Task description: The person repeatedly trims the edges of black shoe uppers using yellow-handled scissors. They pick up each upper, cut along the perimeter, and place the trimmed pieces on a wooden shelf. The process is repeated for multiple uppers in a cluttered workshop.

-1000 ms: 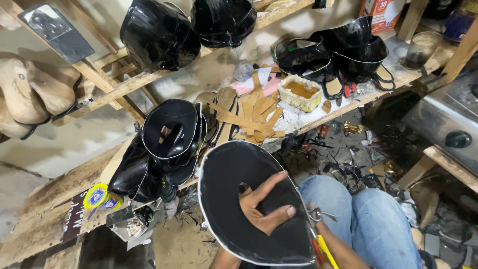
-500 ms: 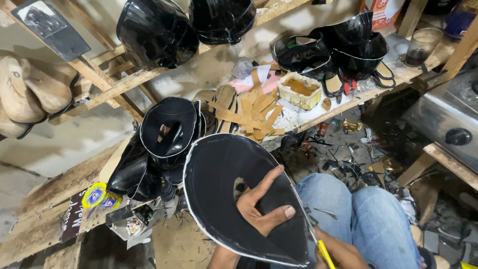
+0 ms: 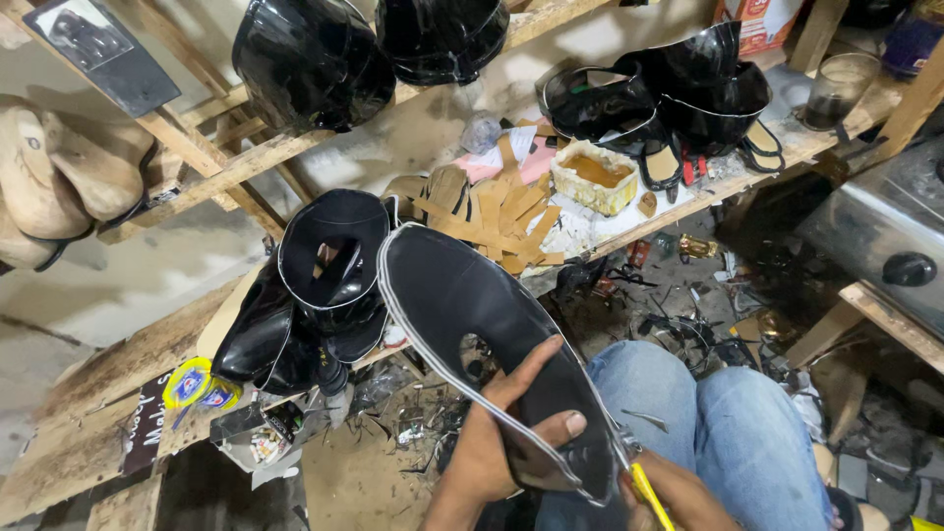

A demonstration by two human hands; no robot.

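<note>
My left hand (image 3: 500, 439) grips a large black leather piece (image 3: 454, 292) with a pale trimmed edge and a hole in its middle; my thumb lies across its lower part. The piece is held up over my lap and points up and to the left. My right hand (image 3: 683, 500) shows only partly at the bottom edge. It holds yellow-handled scissors (image 3: 647, 489) whose blades meet the lower right edge of the leather piece.
A pile of similar black leather pieces (image 3: 329, 267) lies on the slanted wooden shelf (image 3: 118, 374) to the left. Tan strips (image 3: 492, 211), a glue tub (image 3: 590, 177) and a glass (image 3: 836, 90) sit behind. Scraps litter the floor beside my jeans-clad knees (image 3: 733, 433).
The leather piece has turned and swung up and to the left in my left hand, toward the pile. The scissors now sit at its lower right edge.
</note>
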